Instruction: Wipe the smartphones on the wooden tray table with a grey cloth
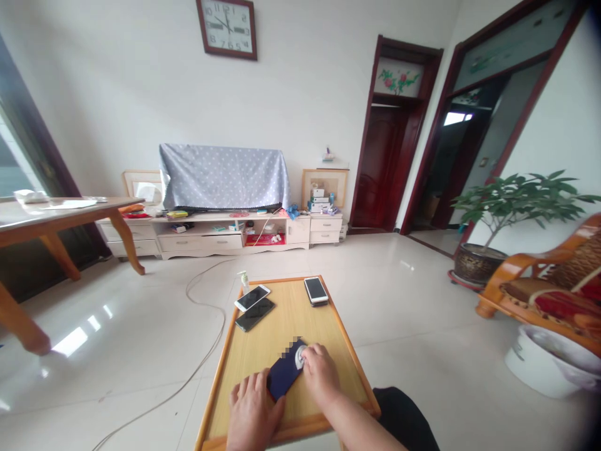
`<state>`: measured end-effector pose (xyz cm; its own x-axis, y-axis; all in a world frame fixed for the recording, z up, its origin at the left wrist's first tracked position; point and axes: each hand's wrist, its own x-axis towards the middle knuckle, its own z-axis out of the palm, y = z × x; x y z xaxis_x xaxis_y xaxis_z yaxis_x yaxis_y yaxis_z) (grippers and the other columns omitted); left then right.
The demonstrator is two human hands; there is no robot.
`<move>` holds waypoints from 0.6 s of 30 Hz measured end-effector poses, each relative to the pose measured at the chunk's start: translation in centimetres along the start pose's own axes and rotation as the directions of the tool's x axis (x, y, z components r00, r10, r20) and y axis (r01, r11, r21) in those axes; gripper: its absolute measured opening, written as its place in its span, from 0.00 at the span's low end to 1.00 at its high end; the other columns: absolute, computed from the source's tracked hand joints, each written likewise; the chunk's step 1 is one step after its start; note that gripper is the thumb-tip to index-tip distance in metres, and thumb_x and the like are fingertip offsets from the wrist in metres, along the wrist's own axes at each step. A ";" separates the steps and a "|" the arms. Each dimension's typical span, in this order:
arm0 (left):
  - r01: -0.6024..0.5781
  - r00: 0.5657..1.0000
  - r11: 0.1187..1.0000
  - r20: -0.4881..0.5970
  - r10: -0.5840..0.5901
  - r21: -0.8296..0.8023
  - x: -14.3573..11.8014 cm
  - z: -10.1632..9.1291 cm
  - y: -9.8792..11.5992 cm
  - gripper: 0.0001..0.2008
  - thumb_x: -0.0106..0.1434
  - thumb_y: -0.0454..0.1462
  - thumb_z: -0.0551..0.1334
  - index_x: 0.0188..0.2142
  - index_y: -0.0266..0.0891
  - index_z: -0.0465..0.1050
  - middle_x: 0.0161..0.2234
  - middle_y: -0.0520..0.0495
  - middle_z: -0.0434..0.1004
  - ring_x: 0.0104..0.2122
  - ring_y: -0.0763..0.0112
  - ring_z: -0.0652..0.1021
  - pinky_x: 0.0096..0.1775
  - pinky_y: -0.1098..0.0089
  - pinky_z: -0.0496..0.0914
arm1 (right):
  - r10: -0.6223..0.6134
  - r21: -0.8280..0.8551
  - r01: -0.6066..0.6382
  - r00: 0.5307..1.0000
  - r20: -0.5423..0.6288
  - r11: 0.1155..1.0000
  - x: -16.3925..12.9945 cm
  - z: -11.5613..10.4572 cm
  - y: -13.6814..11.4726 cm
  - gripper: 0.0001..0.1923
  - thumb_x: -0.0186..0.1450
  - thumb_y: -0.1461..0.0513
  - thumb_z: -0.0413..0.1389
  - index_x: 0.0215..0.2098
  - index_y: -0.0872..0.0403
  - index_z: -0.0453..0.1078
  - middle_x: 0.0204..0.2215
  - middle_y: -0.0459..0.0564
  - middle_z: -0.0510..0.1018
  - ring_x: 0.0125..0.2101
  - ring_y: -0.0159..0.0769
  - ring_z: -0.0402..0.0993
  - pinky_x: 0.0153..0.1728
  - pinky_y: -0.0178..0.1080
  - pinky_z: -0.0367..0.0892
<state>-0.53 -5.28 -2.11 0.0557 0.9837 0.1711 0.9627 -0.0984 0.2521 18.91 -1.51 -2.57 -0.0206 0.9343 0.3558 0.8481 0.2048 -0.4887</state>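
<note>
Dark-blue phone (283,378) lies on the wooden worktop (323,326), nearer than the white phone (252,297); left hand (252,413) flat, open on its lower end, right hand (320,371) curled, pinching a white pad (300,356) against its top.

My two bare hands and forearms

My left hand (252,410) and right hand (320,374) wear no gloves, rings or watch; both forearms are sleeveless, and dark trousers cover my knee (406,419).
</note>
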 end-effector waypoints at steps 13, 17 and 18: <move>0.036 0.999 0.999 0.032 -0.035 -0.028 0.7 0.5 -1.2 0.27 0.59 0.43 0.59 0.57 0.38 0.68 0.54 0.38 0.75 0.56 0.56 0.71 0.61 0.54 0.52 | -0.152 -0.074 0.167 0.973 0.173 0.983 -2.3 2.1 -0.6 0.22 0.73 0.51 0.43 0.62 0.39 0.66 0.62 0.47 0.70 0.63 0.50 0.62 0.57 0.57 0.63; 0.069 0.996 0.997 0.052 -0.068 -0.030 0.8 0.9 -1.9 0.31 0.55 0.43 0.61 0.59 0.39 0.67 0.56 0.38 0.74 0.57 0.54 0.70 0.62 0.53 0.52 | -0.050 -0.123 0.062 0.994 0.100 0.990 -1.3 3.4 -0.3 0.24 0.74 0.49 0.41 0.61 0.41 0.68 0.62 0.50 0.69 0.65 0.55 0.57 0.58 0.66 0.58; 0.068 0.996 0.997 0.064 -0.066 -0.036 0.9 1.2 -2.4 0.31 0.55 0.43 0.62 0.59 0.39 0.67 0.56 0.37 0.74 0.57 0.53 0.71 0.62 0.53 0.53 | -0.096 -0.106 0.107 0.989 0.108 0.989 -1.5 4.5 -0.7 0.23 0.73 0.48 0.43 0.61 0.40 0.68 0.61 0.49 0.70 0.65 0.55 0.58 0.59 0.66 0.57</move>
<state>-2.43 -4.03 -3.68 0.0091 0.9956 0.0934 0.9542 -0.0366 0.2970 15.92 -1.77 -6.39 -0.1590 0.9365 0.3127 0.8925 0.2717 -0.3601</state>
